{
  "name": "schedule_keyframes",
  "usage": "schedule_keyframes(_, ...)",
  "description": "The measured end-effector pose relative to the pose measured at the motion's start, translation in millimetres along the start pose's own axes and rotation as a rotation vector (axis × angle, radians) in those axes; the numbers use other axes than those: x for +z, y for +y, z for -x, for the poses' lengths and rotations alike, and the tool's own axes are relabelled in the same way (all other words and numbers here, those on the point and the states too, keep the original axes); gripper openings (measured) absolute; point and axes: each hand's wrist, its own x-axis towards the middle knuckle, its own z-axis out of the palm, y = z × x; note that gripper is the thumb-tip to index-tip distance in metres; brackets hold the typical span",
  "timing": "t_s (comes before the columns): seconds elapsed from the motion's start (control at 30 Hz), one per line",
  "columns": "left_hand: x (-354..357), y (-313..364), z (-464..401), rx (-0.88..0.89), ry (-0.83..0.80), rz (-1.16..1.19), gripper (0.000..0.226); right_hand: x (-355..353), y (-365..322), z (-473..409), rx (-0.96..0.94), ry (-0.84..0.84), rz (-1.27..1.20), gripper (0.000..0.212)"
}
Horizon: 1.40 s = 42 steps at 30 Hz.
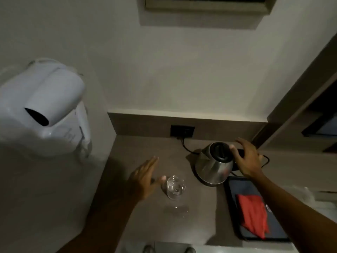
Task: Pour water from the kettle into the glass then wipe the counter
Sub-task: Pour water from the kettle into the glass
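A steel kettle [212, 166] with a black lid stands on its base on the brown counter [142, 145]. My right hand [249, 159] hovers at the kettle's black handle, fingers spread, thumb touching the lid edge. A clear glass [174, 188] with some water in it stands left of the kettle. My left hand [145, 178] is open just left of the glass, thumb close to its rim. A red cloth [252, 213] lies on a dark tray [237, 187] to the right. A small wet patch [176, 209] shows in front of the glass.
A white wall-mounted hair dryer [45, 105] hangs at the left. A black wall socket [182, 131] with a cord [186, 146] sits behind the kettle. A wooden cabinet edge [299, 99] rises at the right. A framed panel [206, 6] is on the wall above.
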Motion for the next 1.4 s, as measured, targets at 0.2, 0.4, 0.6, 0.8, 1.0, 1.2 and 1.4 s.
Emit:
schedule_keyframes(0.2, 59.0, -34.3, 19.4, 0.059, -0.151, -0.008, 0.105, 4.6, 24.2, -6.8, 0.090, -0.108, -0.272, 0.019)
schedule_keyframes(0.4, 85.5, -36.8, -1.3, 0.093, -0.236, 0.026, 0.102, 10.3, 50.7, -18.2, 0.322, -0.071, -0.468, 0.028)
schedule_keyframes(0.6, 97.1, -35.1, -4.9, 0.049, -0.165, 0.132, 0.095, 25.9, 64.2, -29.8, 0.410, -0.031, -0.626, 0.039)
schedule_keyframes(0.8, 102.0, -41.5, -5.8, 0.064, -0.166, 0.192, 0.090, 29.3, 51.2, -23.5, 0.399, 0.041, -0.587, 0.043)
schedule_keyframes(1.0, 103.2, -44.6, -6.0, 0.055, -0.171, 0.237, 0.089, 16.4, 0.2, -21.9, 0.148, -0.022, -0.387, 0.043)
schedule_keyframes(1.2, 104.2, -46.9, -5.0, 0.080, -0.164, 0.289, 0.088, 11.1, -44.4, -15.4, -0.068, -0.183, -0.176, 0.037)
schedule_keyframes(1.4, 106.0, -50.6, -6.8, 0.099, -0.153, 0.308, 0.090, 9.7, -73.5, -8.2, -0.325, -0.179, 0.043, 0.043)
